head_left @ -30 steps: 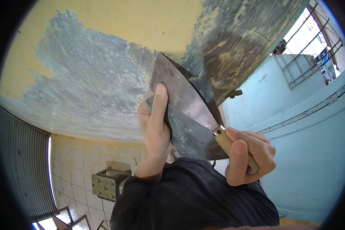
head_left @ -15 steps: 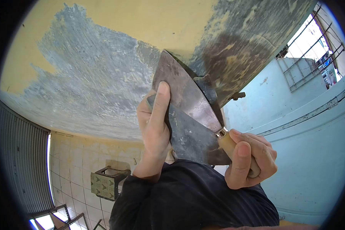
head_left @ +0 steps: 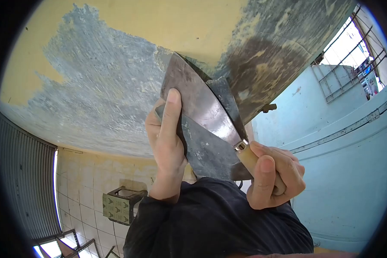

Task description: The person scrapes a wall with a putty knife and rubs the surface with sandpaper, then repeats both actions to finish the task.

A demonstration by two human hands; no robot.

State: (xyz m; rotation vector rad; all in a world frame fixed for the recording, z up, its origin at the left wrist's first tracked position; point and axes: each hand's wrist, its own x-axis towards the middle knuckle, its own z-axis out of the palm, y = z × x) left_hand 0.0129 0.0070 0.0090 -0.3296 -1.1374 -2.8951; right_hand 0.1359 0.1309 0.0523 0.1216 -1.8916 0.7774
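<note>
A putty knife (head_left: 198, 101) with a broad, scuffed metal blade and a pale wooden handle is held up before my chest, its blade slanting up and left. My right hand (head_left: 279, 176) is closed round the handle. My left hand (head_left: 165, 142) pinches the blade's left edge, thumb flat on the metal, together with a dark grey sheet (head_left: 208, 152) that looks like sandpaper. This sheet lies behind and below the blade, and part of it shows past the right edge. The left fingers are mostly hidden behind it.
Ahead is a yellow wall (head_left: 176, 21) with grey scraped or coated patches. Pale blue panels (head_left: 331, 185) and a barred window (head_left: 344, 47) are at right. A small stool (head_left: 118, 206) stands on tiled floor at lower left, near a corrugated shutter (head_left: 26, 172).
Both hands and the putty knife have shifted slightly left, and the blade has turned a little. More of the grey sheet shows past the blade's right edge. The grips are the same.
</note>
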